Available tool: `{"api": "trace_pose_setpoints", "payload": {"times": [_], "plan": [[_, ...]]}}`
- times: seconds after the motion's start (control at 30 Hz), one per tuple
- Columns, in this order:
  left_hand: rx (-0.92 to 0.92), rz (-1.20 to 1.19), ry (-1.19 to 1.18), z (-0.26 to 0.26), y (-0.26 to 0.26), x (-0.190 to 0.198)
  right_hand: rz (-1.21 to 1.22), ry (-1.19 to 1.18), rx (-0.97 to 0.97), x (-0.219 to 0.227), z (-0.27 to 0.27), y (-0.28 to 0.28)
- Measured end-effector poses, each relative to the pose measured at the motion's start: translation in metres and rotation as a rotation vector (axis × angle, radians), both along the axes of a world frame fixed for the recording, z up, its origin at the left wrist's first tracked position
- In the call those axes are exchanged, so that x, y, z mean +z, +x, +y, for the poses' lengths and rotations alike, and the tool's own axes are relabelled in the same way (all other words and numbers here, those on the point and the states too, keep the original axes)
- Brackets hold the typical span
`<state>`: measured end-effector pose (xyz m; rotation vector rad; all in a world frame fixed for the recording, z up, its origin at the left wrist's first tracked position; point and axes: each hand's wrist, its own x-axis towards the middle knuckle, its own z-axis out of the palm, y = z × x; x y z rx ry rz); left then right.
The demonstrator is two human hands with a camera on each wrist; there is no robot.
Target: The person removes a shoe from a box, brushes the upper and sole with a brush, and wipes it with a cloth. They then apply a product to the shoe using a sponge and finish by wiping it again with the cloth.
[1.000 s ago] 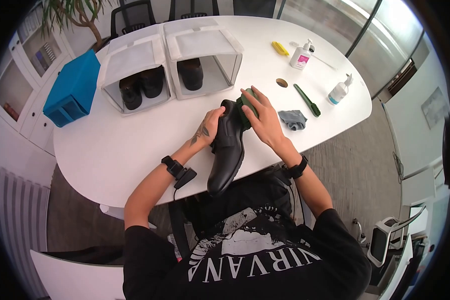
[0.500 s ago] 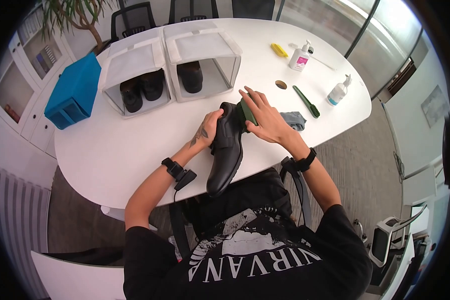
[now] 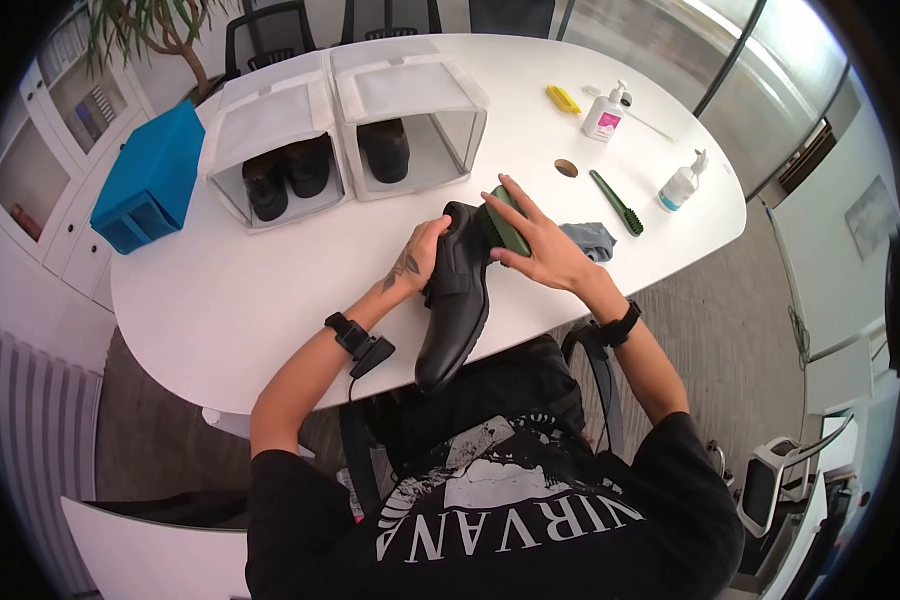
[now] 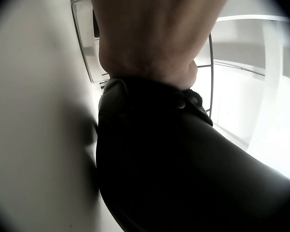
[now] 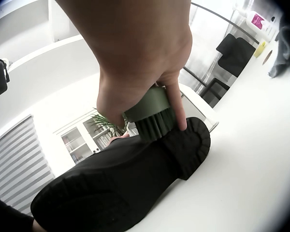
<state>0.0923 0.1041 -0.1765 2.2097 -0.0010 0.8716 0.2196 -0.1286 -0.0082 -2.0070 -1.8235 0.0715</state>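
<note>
Pinching a green scrub brush (image 5: 152, 104) between the thumb and straight, spread fingers of the right hand (image 3: 550, 250). Setting its thick, dark bristles against a black leather shoe (image 3: 452, 290), close to the heel. Gripping that same shoe by its opening with the left hand (image 3: 417, 258), thumb at the rim, other fingers mostly hidden. Holding the shoe tilted at the near edge of a smooth white table (image 3: 230, 310), toe pointing back at the body. Bending both bare arms (image 3: 305, 385) at the elbows, with black straps (image 3: 350, 337) around the wrists. Showing smooth, shiny leather, a wide band across the top and a bumpy sole. Having a soft, crumpled gray cloth (image 3: 590, 238) near the right hand, then a thin green long-handled brush (image 3: 618, 203). Having two boxy white cases (image 3: 272, 115) farther off, with dark shoes (image 3: 310, 170) inside, beside a blue box (image 3: 150, 178).
</note>
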Motion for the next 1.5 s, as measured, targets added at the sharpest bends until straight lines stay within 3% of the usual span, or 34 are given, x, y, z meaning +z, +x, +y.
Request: {"api": "trace_pose_setpoints", "payload": {"times": [0.1, 0.2, 0.27, 0.33, 0.4, 0.47, 0.53, 0.63, 0.7, 0.73, 0.8, 0.87, 0.93, 1.0, 1.07, 1.1, 1.2, 1.3, 1.37, 1.4, 1.5], "plan": [[-0.001, -0.016, 0.047, 0.002, -0.001, -0.001, 0.004, -0.057, 0.043, 0.01, -0.007, -0.001], [-0.047, 0.155, -0.273, 0.001, 0.007, 0.002, -0.023, -0.091, 0.072, 0.01, -0.011, 0.006], [-0.058, 0.199, -0.348, 0.0, 0.006, 0.006, -0.056, -0.093, 0.072, 0.009, -0.011, 0.007], [-0.036, 0.099, -0.157, -0.002, -0.001, 0.008, -0.095, -0.087, 0.053, 0.009, -0.01, 0.006], [-0.113, 0.184, -0.506, 0.01, 0.017, -0.02, -0.093, -0.038, 0.036, 0.006, -0.005, 0.004], [-0.127, 0.203, -0.59, 0.009, 0.018, -0.013, -0.061, 0.0, -0.017, 0.003, 0.001, 0.0], [-0.078, 0.154, -0.412, 0.005, 0.01, -0.007, 0.004, 0.023, -0.105, 0.0, 0.007, -0.003], [-0.023, 0.064, -0.159, 0.0, 0.003, -0.002, -0.105, 0.073, -0.181, -0.011, 0.018, 0.004], [0.013, -0.006, -0.026, -0.006, -0.003, 0.003, 0.103, 0.082, -0.189, -0.014, 0.023, 0.008], [0.0, 0.006, -0.055, -0.006, -0.001, -0.002, 0.206, 0.086, -0.193, -0.015, 0.026, 0.01], [-0.056, 0.082, -0.204, -0.002, 0.008, -0.013, 0.161, 0.115, -0.188, -0.02, 0.033, 0.016], [-0.053, 0.079, -0.202, -0.008, 0.006, -0.006, 0.169, 0.129, -0.189, -0.018, 0.035, 0.013], [0.037, -0.052, 0.041, -0.017, -0.004, 0.003, 0.23, 0.13, -0.199, -0.015, 0.037, 0.006], [-0.068, 0.023, -0.446, -0.004, 0.024, -0.044, 0.099, 0.261, -0.117, -0.027, 0.026, -0.025], [-0.084, 0.056, -0.577, -0.004, 0.025, -0.037, 0.016, 0.346, -0.074, -0.03, 0.025, -0.031], [-0.05, 0.058, -0.469, -0.02, 0.001, 0.008, 0.005, 0.361, -0.076, -0.032, 0.027, -0.026], [-0.032, 0.169, -0.419, -0.036, -0.019, 0.051, 0.004, 0.384, -0.187, -0.039, 0.042, -0.005], [-0.067, -0.075, -0.536, -0.014, 0.026, -0.03, 0.081, 0.258, -0.15, -0.023, 0.044, -0.008], [-0.224, 0.025, -0.998, -0.018, 0.021, -0.019, 0.064, 0.264, -0.031, -0.019, 0.031, -0.043], [-0.389, 0.096, -1.186, -0.012, 0.011, -0.01, 0.06, 0.303, -0.022, -0.022, 0.028, -0.046], [-0.398, 0.16, -1.236, -0.013, 0.007, -0.003, 0.016, 0.391, -0.104, -0.04, 0.039, -0.02]]}}
